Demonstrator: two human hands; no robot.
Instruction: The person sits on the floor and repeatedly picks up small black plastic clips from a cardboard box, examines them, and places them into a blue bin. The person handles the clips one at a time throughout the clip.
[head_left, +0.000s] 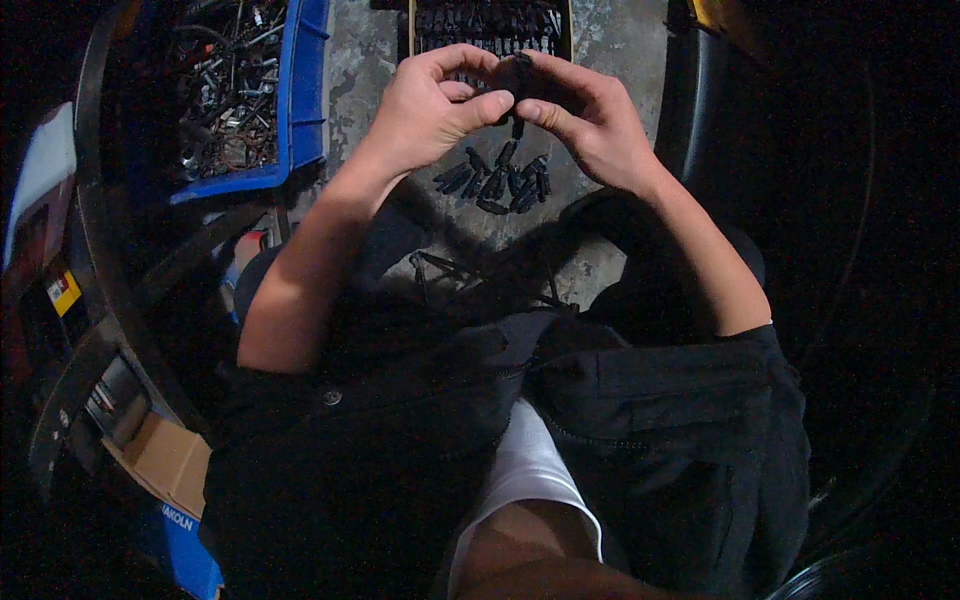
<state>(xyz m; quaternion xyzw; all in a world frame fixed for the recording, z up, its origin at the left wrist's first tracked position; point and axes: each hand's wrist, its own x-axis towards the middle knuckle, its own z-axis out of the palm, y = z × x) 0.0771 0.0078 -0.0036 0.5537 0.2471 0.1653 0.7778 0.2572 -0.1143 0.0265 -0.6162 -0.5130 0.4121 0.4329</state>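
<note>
My left hand (442, 105) and my right hand (589, 112) meet at the top centre. Between their fingertips they hold a small dark part (519, 94), slim and upright; its exact kind cannot be told. Below it, a loose pile of small black parts (499, 180) lies on the worn grey surface. Past my fingers stands a box (487, 19) filled with rows of similar-looking dark parts, partly hidden by my hands.
A blue plastic bin (300, 97) holding mixed metal hardware (240, 105) stands at the upper left. An open cardboard box (169, 457) is at the lower left. A dark curved edge with a shiny rim (697, 105) runs along the right.
</note>
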